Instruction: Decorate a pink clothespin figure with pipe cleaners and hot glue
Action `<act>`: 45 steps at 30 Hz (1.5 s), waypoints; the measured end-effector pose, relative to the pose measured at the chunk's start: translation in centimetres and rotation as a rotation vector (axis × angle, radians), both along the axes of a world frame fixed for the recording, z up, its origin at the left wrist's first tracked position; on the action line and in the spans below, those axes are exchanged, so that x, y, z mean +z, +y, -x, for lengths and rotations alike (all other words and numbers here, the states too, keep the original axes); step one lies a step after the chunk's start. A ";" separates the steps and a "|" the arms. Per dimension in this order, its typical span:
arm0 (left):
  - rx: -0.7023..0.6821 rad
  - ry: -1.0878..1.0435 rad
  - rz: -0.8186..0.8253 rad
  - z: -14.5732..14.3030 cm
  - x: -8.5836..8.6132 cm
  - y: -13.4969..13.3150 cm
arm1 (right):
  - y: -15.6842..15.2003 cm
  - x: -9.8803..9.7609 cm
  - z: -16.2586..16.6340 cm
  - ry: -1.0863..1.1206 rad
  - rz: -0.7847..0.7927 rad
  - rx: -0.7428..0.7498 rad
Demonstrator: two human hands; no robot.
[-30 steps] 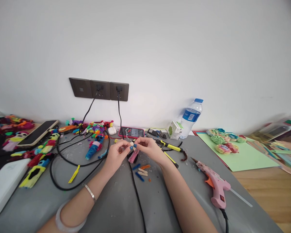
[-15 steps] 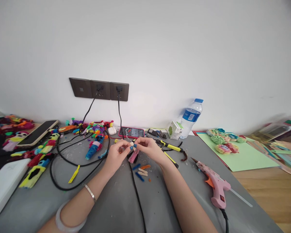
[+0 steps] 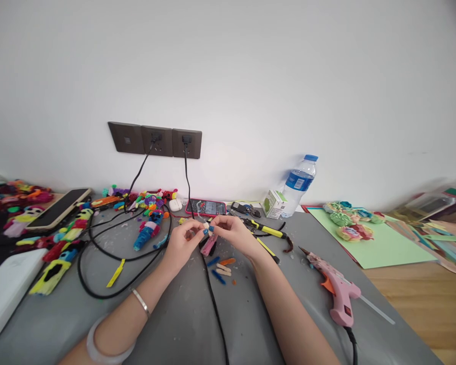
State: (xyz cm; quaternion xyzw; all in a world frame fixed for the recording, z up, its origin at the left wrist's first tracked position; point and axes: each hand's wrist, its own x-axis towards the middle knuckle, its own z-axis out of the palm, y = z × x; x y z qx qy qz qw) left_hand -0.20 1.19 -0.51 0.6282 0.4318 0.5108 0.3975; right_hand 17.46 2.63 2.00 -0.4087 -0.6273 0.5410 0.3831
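Between the fingertips of both hands is a small cream-coloured fuzzy piece [image 3: 206, 225], largely covered by the fingers. My left hand [image 3: 183, 244] pinches it from the left, and my right hand [image 3: 233, 234] pinches it from the right. Just beneath them lies a pink fuzzy piece [image 3: 207, 246] with something dark beside it. Closer to me on the grey table [image 3: 182, 314] are short pipe-cleaner pieces: blue ones [image 3: 219, 277], cream ones [image 3: 224, 271] and an orange one [image 3: 228, 261].
A pink glue gun [image 3: 340, 291] lies at the right, near green paper [image 3: 387, 248] with crumpled flowers. Yellow-handled pliers [image 3: 269, 229] and a water bottle [image 3: 299, 182] are behind my right hand. Black cable [image 3: 99, 294] loops at the left beside fuzzy figures [image 3: 148, 230]. A phone [image 3: 205, 208] lies behind.
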 end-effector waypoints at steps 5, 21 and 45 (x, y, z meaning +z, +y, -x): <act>0.002 0.007 -0.002 0.0 0.1 -0.1 | 0.0 0.0 0.0 0.012 0.004 0.011; -0.036 0.047 0.003 0.1 -0.1 -0.1 | 0.1 0.0 -0.2 0.050 0.023 0.040; -0.248 0.190 -0.230 0.8 1.3 -0.4 | 0.1 0.8 -2.4 -0.019 0.185 0.323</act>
